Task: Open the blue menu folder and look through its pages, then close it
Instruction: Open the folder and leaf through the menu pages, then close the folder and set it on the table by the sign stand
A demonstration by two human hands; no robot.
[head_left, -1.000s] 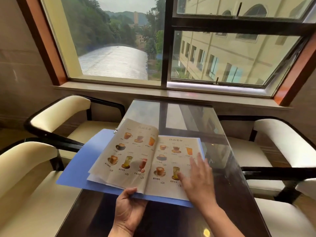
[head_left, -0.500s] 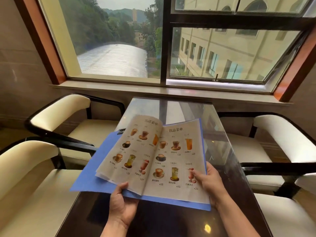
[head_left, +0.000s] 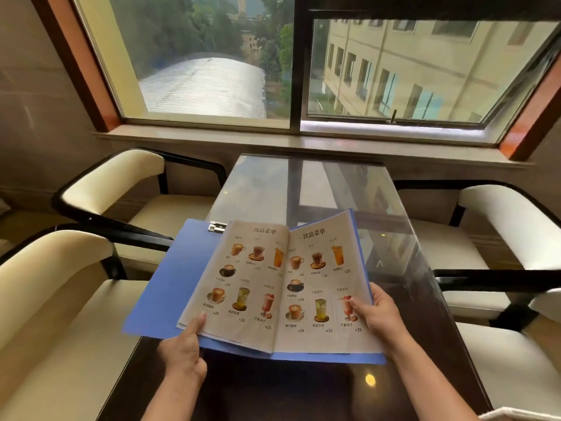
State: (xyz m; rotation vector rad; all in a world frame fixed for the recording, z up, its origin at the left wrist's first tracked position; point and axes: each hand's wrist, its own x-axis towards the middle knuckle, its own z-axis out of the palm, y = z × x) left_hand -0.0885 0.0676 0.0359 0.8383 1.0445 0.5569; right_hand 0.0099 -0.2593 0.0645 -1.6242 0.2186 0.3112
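Observation:
The blue menu folder (head_left: 170, 284) is open and lifted off the dark glass table (head_left: 273, 183), tilted toward me. Two beige drink-menu pages (head_left: 288, 287) with pictures of cups and glasses face up. My left hand (head_left: 185, 350) grips the lower left edge, thumb pressed on the left page. My right hand (head_left: 379, 317) grips the lower right edge, thumb on the right page and fingers behind the cover. A metal clip (head_left: 217, 226) shows at the folder's top left.
Cream armchairs with black frames stand on both sides: two on the left (head_left: 115, 180), two on the right (head_left: 510, 220). A window sill (head_left: 303, 141) and large window lie beyond the table's far end.
My right hand moved from flat on the right page to gripping the folder's right edge. Both hands raised and tilted the folder toward me.

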